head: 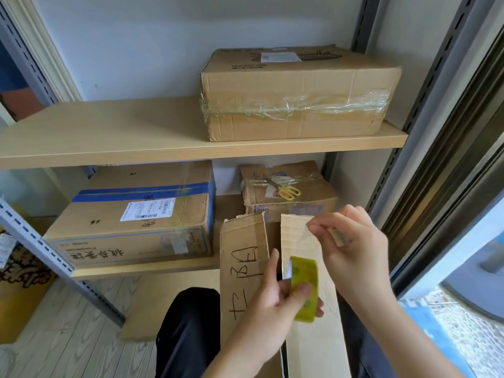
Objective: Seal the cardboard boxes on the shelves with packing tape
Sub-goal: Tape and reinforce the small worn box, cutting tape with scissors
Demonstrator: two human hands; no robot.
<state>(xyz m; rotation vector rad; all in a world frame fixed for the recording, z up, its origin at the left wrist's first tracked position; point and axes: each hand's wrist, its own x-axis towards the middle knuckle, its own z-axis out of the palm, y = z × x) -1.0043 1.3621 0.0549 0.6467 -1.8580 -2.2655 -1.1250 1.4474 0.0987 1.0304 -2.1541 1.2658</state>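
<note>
**Head view: tape drawn from the roll over an open box**

Head camera looks down on both hands above a cardboard box (246, 271) resting on the person's lap, its two top flaps side by side with a narrow gap between them and black handwriting on the left flap. The left hand (268, 306) grips a yellow-green roll of packing tape (305, 289), thumb curled over its face. The right hand (351, 246) is raised just beyond the roll, its fingertips pinching the free end of the clear tape strip (305, 241), which stretches down to the roll over the right flap.

Behind the box, the lower shelf (141, 268) carries a box with blue tape (136, 216) on the left and a smaller taped box (289, 189) on the right, with yellow-handled scissors (286, 190) lying on top of it. On the upper shelf (122, 137) sits a large box (294, 94) wrapped round with clear tape.
</note>
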